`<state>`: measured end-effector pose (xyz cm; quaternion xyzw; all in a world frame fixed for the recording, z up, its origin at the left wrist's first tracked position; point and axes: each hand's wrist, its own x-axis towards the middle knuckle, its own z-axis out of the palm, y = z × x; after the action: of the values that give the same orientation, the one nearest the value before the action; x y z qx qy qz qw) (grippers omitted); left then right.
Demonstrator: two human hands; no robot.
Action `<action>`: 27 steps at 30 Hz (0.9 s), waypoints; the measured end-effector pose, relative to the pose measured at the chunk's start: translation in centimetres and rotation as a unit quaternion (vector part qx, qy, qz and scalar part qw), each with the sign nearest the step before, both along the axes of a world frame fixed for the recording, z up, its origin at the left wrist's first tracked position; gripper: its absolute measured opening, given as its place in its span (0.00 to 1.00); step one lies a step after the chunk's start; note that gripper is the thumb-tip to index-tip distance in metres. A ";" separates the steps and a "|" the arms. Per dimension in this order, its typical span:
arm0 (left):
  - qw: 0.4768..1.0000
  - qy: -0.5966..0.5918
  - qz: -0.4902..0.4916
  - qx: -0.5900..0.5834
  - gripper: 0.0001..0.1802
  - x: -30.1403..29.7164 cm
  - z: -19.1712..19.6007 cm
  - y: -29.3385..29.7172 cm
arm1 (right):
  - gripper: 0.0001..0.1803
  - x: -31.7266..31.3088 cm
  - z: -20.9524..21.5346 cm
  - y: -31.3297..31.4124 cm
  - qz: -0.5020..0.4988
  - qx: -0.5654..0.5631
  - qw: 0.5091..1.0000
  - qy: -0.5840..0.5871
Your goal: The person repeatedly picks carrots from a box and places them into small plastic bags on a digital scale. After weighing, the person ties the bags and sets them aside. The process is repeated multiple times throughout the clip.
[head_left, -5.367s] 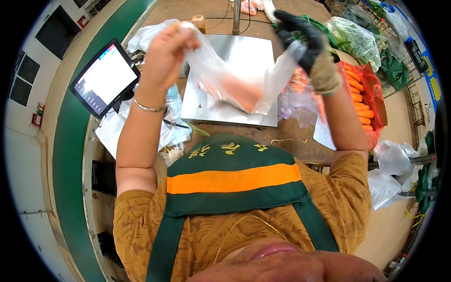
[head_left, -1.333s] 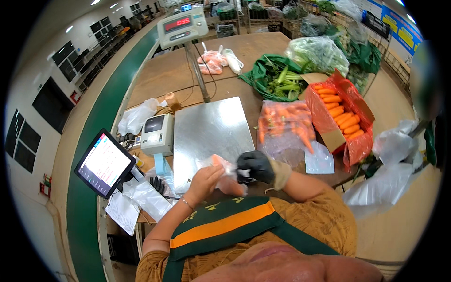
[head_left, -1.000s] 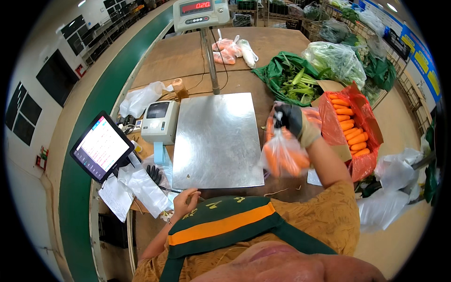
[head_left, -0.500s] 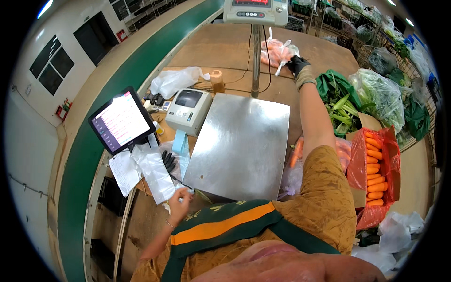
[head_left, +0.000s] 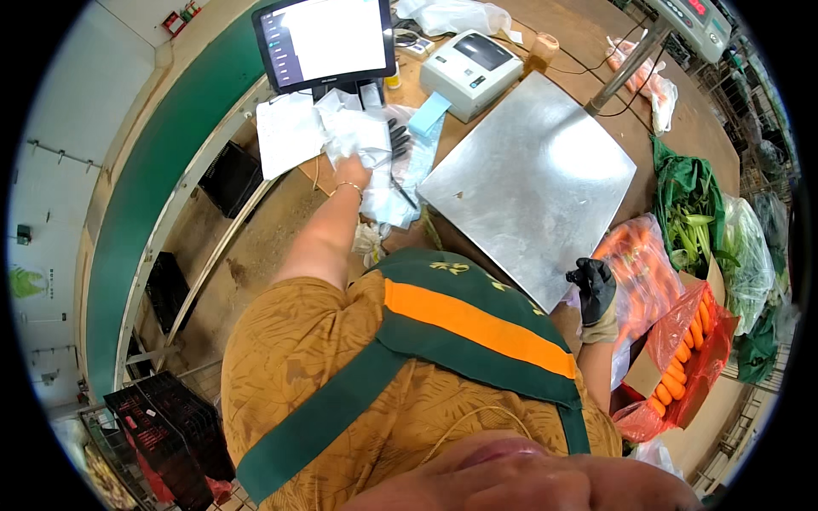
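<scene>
My left hand point(head_left: 352, 173) is at the lower edge of a crumpled, thin white sheet point(head_left: 358, 129), its fingers closed on it and partly hidden. Beside it lie a black glove point(head_left: 397, 139) and a pale blue plastic bag point(head_left: 423, 157). My right hand point(head_left: 593, 287), in a black glove with a beige cuff, is curled closed with nothing visible in it. It is between the near right edge of the steel weighing platform point(head_left: 537, 183) and a clear bag of carrots point(head_left: 637, 264).
A tablet screen point(head_left: 328, 43) and a label printer point(head_left: 471, 75) stand beyond my left hand. The scale's post point(head_left: 630, 68) rises behind the platform. To the right are a box of carrots point(head_left: 673, 375), leafy greens point(head_left: 688, 226) and a far bag of carrots point(head_left: 643, 81).
My right hand has drawn back from the far bag of carrots to the platform's near right edge. My left hand has moved forward onto the white sheet. The view has turned left.
</scene>
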<state>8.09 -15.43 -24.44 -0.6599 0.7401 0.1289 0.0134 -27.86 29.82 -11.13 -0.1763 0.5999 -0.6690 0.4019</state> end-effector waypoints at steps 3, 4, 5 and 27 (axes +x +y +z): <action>0.982 0.188 0.032 -0.017 0.14 2.1 -2.5 -1.2 | 0.11 1.6 0.4 0.2 0.025 0.021 0.996 0.077; 0.970 0.231 0.002 -0.071 0.12 1.9 -1.6 -0.9 | 0.10 2.3 1.3 0.1 0.028 0.034 0.993 0.111; 0.953 0.275 -0.027 -0.123 0.10 1.9 -0.4 -0.7 | 0.11 3.0 2.5 -0.4 0.035 0.049 0.987 0.150; 0.659 0.435 -0.547 -0.280 0.13 -3.3 15.9 12.6 | 0.35 6.8 6.1 -8.4 -0.011 0.044 0.980 0.191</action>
<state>4.79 -2.82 -8.58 0.0221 0.8900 0.1576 -0.4272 -21.04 21.42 -5.06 -0.2770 0.6961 -0.6003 0.2798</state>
